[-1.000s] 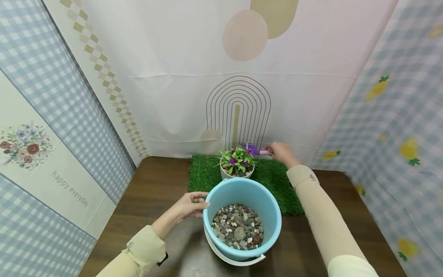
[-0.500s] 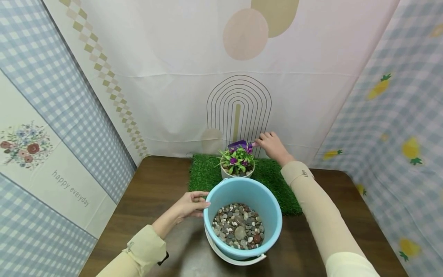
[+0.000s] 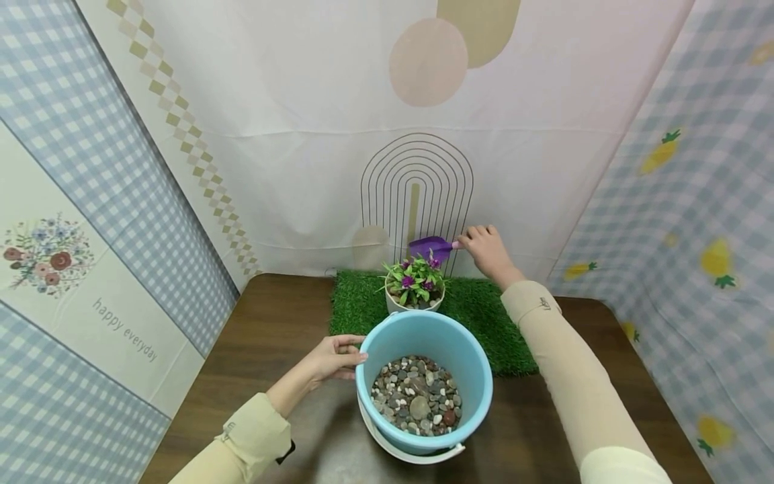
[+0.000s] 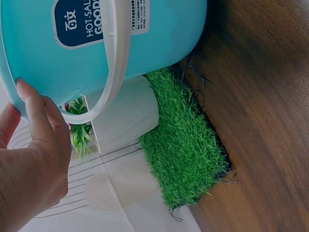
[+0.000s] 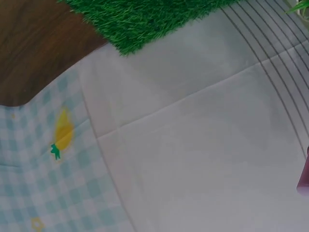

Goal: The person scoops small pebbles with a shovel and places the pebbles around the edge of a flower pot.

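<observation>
With its thumb and fingers, my left hand [image 3: 332, 357] pinches the left rim of a light blue bucket [image 3: 480, 376]. Gray, white and reddish pebbles [image 3: 417, 396] cover the bucket's bottom. In the left wrist view the bucket [image 4: 159, 48] shows its label and white handle [image 4: 118, 53]. My right hand [image 3: 486, 252] grips the pink handle of a purple toy shovel [image 3: 431, 247], whose blade is over the back of a potted plant. That plant [image 3: 417, 279] has green leaves, purple flowers and stones in a white pot [image 3: 396, 306]. Only the pink handle's end [image 5: 303, 182] shows in the right wrist view.
A green artificial grass mat [image 3: 484, 316] lies under the pot, behind the bucket, on a dark wooden table [image 3: 272, 316]. A white printed cloth [image 3: 290, 202] hangs right behind the mat. Checkered cloths [image 3: 683, 222] hang at both sides.
My right hand first moved left and up, carrying the shovel's blade over the plant. It then drew slightly back to the right, the blade rising above the flowers. My left hand and the bucket stayed put.
</observation>
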### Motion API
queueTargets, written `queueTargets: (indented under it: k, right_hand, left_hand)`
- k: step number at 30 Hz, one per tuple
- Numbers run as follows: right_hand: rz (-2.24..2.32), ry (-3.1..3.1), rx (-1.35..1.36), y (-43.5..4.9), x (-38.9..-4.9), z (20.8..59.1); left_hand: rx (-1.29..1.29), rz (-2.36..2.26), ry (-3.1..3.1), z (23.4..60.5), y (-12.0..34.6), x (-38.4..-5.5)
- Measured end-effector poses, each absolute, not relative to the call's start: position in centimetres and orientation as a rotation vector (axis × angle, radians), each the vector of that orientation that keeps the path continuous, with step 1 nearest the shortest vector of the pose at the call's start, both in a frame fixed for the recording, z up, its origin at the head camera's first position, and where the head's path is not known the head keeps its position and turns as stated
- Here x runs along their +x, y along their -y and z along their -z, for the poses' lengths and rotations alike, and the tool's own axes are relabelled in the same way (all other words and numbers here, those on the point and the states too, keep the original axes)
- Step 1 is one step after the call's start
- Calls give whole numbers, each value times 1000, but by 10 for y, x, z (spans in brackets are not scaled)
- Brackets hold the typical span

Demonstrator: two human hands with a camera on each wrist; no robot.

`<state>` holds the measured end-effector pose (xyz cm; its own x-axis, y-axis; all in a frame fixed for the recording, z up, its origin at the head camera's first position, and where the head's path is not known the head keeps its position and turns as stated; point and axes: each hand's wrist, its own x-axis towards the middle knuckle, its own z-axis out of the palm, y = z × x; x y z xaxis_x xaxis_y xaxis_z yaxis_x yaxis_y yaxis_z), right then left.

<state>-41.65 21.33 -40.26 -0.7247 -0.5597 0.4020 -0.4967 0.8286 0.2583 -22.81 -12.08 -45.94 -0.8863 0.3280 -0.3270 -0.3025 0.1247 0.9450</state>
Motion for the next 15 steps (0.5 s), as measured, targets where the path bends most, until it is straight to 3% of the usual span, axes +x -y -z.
queueTargets:
  k: [15]
  right_hand:
    - [-45,2467,668,-260,-385,365]
  left_hand:
    - [13,-1809,-1956,460,122,-227]
